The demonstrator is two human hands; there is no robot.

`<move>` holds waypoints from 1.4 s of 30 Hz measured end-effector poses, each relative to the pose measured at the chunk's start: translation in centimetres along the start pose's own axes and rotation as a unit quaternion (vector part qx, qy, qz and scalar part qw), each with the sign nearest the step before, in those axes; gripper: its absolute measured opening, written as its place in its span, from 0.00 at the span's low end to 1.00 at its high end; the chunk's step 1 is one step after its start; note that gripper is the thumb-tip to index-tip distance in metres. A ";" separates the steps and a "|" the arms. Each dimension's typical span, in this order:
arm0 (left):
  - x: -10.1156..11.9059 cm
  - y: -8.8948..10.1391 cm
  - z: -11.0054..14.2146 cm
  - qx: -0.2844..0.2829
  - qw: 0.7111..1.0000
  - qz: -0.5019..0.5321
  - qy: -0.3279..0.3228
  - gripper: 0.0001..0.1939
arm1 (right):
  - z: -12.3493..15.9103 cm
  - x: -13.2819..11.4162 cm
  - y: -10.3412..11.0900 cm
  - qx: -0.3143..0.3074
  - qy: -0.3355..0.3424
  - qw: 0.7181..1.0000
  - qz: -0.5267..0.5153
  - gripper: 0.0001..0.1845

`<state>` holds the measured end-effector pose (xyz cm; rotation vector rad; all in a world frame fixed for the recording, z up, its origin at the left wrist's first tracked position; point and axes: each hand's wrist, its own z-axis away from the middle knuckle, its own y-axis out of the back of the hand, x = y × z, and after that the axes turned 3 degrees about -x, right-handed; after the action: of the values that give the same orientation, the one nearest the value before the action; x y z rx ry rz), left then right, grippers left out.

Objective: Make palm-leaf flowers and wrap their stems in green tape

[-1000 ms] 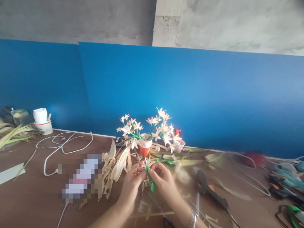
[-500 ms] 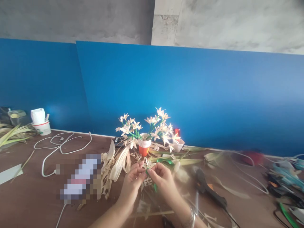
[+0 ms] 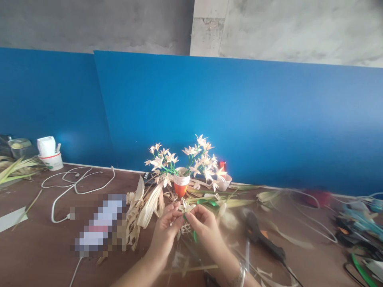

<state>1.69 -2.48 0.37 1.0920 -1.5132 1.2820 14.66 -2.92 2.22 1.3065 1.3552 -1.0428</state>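
Observation:
Between my two hands is a small pale flower (image 3: 187,207) with pointed petals, its green-wrapped base pinched by the fingertips. My left hand (image 3: 168,223) is closed on it from the left, thumb against fingers. From the other side my right hand (image 3: 203,224) pinches the same base, and a loop of green tape (image 3: 195,236) hangs beside this hand. Just beyond stands a red-and-white paper cup (image 3: 181,185) holding sprays of finished pale flowers (image 3: 206,161) on green stems. The fingers partly hide the flower's stem.
Dried corn husks (image 3: 151,207) lie left of my hands. A black glue gun (image 3: 263,235) rests at right, its cord trailing forward. White cables (image 3: 77,185) curl on the left of the table. A blue panel (image 3: 239,119) borders the back; a tangle of items sits far right.
The hands stay nearly in place, still pinching the flower's base. The whole view has shifted very slightly; nothing else has visibly moved.

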 end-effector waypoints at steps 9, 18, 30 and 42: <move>0.0 0.0 -0.1 0.001 1.000 -0.003 -0.011 0.09 | 0.0 -0.1 -0.1 0.009 0.013 1.000 0.010 0.16; -0.1 0.0 0.0 0.007 0.999 -0.011 -0.034 0.09 | 0.3 -0.1 -0.1 0.015 0.023 0.999 0.027 0.16; 0.5 -0.1 0.2 0.011 0.999 -0.029 -0.019 0.10 | 0.3 -0.2 -0.2 0.021 0.032 0.998 0.040 0.17; 0.2 0.1 0.1 0.001 0.999 -0.043 -0.031 0.10 | 0.5 -0.2 -0.1 0.027 0.031 0.997 0.066 0.16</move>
<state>1.52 -2.53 0.50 1.1958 -1.4941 1.1996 14.55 -3.42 2.33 1.4582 1.2763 -0.9609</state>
